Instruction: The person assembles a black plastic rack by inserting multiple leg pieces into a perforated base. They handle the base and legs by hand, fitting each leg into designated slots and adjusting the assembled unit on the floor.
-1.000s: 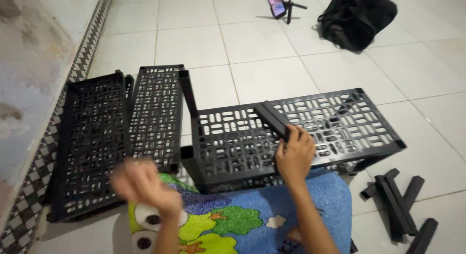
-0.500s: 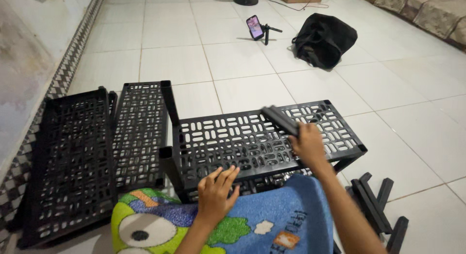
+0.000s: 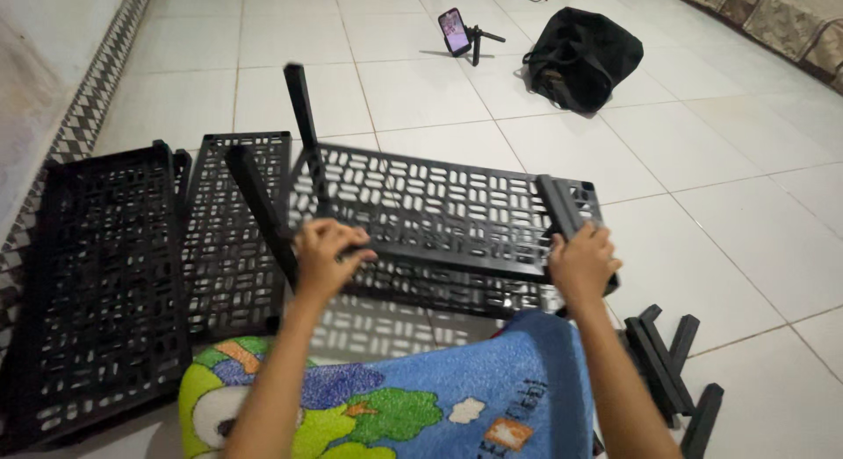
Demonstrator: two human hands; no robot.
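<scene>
Two hands grip black slotted shelf panel [image 3: 439, 209] on tiled floor: left hand [image 3: 323, 259] clasps panel's near-left edge, right hand [image 3: 580, 264] closes on corner post [image 3: 560, 206]. Assembly step underway; seating post likely needs firm, square press.

Matt black plastic shelf [image 3: 439, 204], glossy tiled floor [image 3: 702, 161]

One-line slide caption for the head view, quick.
Left hand and right hand grip the near edge of a black slotted plastic shelf panel above the white tiled floor.
</scene>
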